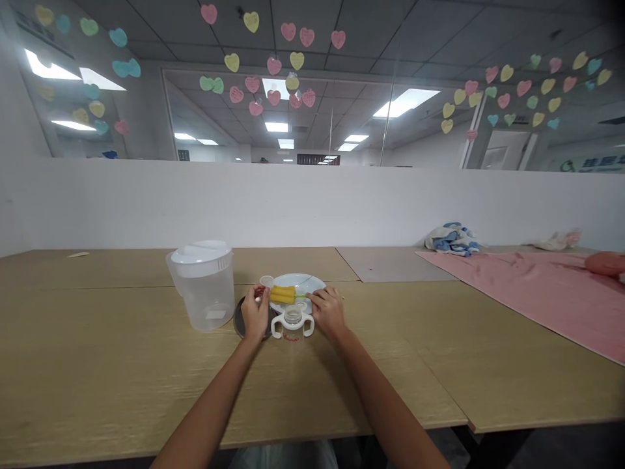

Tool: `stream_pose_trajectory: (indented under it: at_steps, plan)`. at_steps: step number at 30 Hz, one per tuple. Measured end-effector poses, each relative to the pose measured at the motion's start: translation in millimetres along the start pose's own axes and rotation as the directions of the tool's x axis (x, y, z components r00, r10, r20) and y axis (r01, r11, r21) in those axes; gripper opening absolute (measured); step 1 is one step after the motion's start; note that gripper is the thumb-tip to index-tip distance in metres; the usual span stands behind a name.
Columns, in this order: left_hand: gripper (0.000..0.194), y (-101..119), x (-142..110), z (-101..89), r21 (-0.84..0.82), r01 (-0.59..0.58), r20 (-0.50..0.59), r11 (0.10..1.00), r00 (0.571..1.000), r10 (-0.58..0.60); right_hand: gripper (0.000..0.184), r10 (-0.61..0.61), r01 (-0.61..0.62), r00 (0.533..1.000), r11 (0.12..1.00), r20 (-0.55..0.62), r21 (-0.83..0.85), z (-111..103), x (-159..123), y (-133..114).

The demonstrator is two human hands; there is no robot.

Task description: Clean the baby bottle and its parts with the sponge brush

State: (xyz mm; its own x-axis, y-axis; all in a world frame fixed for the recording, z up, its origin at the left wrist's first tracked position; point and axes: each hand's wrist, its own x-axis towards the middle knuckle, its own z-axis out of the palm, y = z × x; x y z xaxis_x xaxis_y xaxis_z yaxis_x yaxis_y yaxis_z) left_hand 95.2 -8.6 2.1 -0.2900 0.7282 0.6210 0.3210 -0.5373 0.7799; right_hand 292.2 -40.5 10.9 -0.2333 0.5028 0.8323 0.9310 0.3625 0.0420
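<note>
Between my two hands lies a bottle brush (283, 294) with a yellow sponge head and a thin green stem, held level above a white plate (312, 283). My left hand (256, 311) is closed at the left end of the sponge. Fingers of my right hand (327, 309) are pinched round the stem at the other end. Just in front stands a clear baby bottle (293, 326), upright and uncapped, with two white side handles. A dark round dish (239, 319) is partly hidden beneath my left hand. Behind it sits a small clear cap (266, 281).
A large translucent lidded pitcher (209, 286) stands on the wooden table (122, 378) to the left. At the right a pink cloth (532, 293) covers part of the tabletop, with a crumpled blue-and-white cloth (453, 239) near the wall (312, 205).
</note>
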Motion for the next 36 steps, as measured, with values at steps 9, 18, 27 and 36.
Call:
stream_pose_trajectory:
  at_steps: [9, 18, 27, 36]
  plan:
    - [0.023, 5.3, -0.7, -2.6, 0.006, -0.041, -0.094, 0.999, 0.995, 0.042, 0.031, 0.038, -0.038, 0.999, 0.999, -0.036, -0.017, -1.3, -0.6, -0.8]
    - [0.023, 1.8, 11.5, -13.7, 0.059, 0.004, -0.327, 0.998, 0.945, 0.016, 0.027, 0.148, -0.156, 0.984, 0.985, -0.101, -0.072, -1.6, -1.7, 0.4]
    - [0.013, -24.5, 14.5, -10.3, 0.172, 0.142, -0.069, 0.975, 0.989, -0.132, 0.029, 0.305, -0.31, 0.951, 0.94, -0.059, -0.14, 1.3, -2.7, 4.6]
    - [0.008, -32.3, 14.6, -8.9, 0.284, 0.207, 0.132, 0.936, 0.959, -0.252, 0.027, 0.348, -0.348, 0.937, 0.922, -0.032, -0.172, 1.0, -3.1, 4.4]
